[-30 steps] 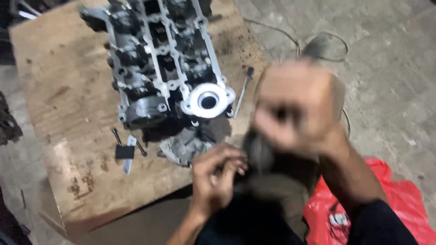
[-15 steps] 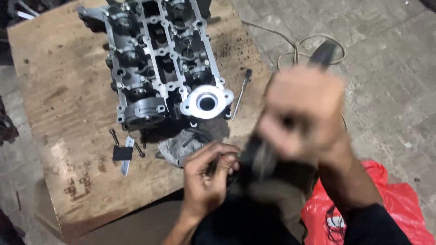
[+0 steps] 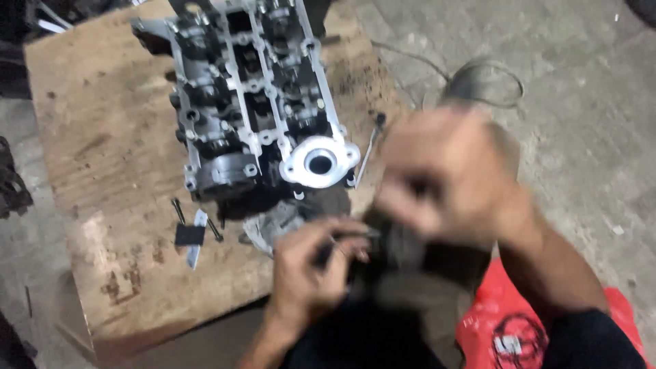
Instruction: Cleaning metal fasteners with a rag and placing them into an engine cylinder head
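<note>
At the far left of the frame we see the bare wooden board that serves as a work table, stained and worn. A little right of that, at lower centre-left, a few small loose parts lie on the wood: thin dark pins and a flat bright strip, untouched and well apart from our hands.

In the upper middle sits the engine cylinder head, bare aluminium, with its bearing saddles open and a round bright port facing us. As far as we can judge, it is already stripped of its upper parts, and nothing on it is being worked at this instant. A slim rod-like tool lies just beside its right edge.

Below it, at lower centre, our left hand is curled around a thin dark piece, fingers pinched on it; what the piece is we cannot tell. Just right, our right hand is blurred, closed about a dark blocky part held between both hands near the board's edge. We judge the work on this part to be under way, not finished.

At the lower right a red plastic bag lies on the concrete floor, with a cable looped above.
</note>
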